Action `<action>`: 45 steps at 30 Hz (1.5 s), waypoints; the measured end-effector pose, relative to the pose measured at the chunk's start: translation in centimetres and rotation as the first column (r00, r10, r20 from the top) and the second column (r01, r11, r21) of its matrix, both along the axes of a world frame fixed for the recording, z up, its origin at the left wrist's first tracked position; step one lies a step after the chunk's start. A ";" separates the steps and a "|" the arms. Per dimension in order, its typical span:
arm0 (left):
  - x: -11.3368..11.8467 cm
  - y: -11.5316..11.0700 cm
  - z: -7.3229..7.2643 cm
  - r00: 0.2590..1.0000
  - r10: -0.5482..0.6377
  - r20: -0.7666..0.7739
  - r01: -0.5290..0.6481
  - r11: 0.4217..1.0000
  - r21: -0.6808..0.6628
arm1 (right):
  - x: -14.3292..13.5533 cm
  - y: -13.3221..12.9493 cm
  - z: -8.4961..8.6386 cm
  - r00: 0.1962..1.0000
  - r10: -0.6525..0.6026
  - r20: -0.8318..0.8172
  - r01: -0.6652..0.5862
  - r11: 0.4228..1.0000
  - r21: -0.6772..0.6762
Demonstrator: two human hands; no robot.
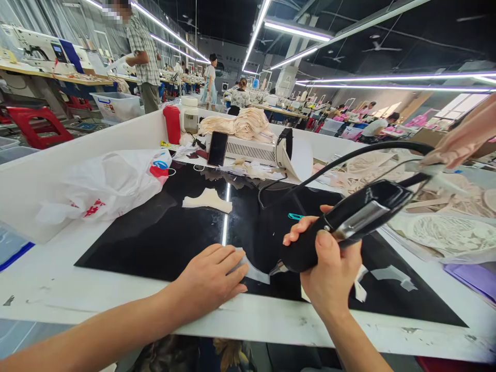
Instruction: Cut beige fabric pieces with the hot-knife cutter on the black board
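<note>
My left hand (217, 271) lies flat on the black mat (151, 232), fingers stretched over a small pale curved piece (259, 275) and partly hiding it. My right hand (331, 263) grips a black corded handheld tool (349, 222) with a silver lever along its side. The tool's pointed metal tip meets the right end of the pale piece, or is very close to it. Farther back on the mat rests a cream foam-like cutout (208, 200). Right of my right hand lie a translucent shaped piece (394, 276) and a white scrap (360, 284).
A white plastic bag (104, 186) lies at left. Behind the mat are a phone (217, 149), a vented white box (248, 150) and stacked beige fabric (240, 124). A teal cutter (295, 216) lies near the tool's cord (310, 178). Beige pieces (445, 191) pile up at right. People stand beyond.
</note>
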State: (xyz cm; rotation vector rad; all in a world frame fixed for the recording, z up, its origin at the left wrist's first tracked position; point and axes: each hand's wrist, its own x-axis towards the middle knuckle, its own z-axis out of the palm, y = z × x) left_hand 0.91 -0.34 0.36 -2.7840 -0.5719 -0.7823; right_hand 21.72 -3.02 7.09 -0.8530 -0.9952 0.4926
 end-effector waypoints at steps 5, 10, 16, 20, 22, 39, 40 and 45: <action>0.9 -0.2 0.6 0.995 -0.101 0.020 0.101 0.995 -0.015 | 0.0 -0.4 0.5 0.999 0.017 -0.035 -0.017 1.000 0.020; 1.8 0.0 0.4 0.986 -0.166 -0.026 0.165 0.985 -0.050 | 0.0 -1.0 0.5 0.996 0.050 -0.070 -0.047 0.998 0.046; 1.7 0.1 0.1 0.984 -0.166 -0.064 0.160 0.983 -0.087 | -0.2 -1.1 0.0 0.995 0.052 -0.084 -0.050 0.998 0.027; 1.7 0.1 0.1 0.983 -0.176 -0.049 0.170 0.980 -0.106 | -0.1 -1.0 0.2 0.995 0.061 -0.073 -0.060 0.998 0.025; 1.5 0.2 0.4 0.983 -0.181 -0.022 0.177 0.976 -0.123 | 0.0 -1.0 0.6 0.996 0.058 -0.065 -0.056 0.998 0.028; -7.5 -0.3 1.1 0.975 0.168 0.143 -0.061 0.826 -0.561 | -7.9 2.0 1.5 0.975 0.210 -0.073 -0.205 0.977 0.063; -7.4 -0.3 0.9 0.973 0.173 0.154 -0.058 0.825 -0.562 | -8.4 2.1 1.4 0.974 0.212 -0.074 -0.207 0.976 0.073; -7.2 -0.2 0.4 0.953 0.204 0.222 -0.040 0.817 -0.575 | -9.8 2.7 0.8 0.967 0.242 -0.075 -0.234 0.967 0.101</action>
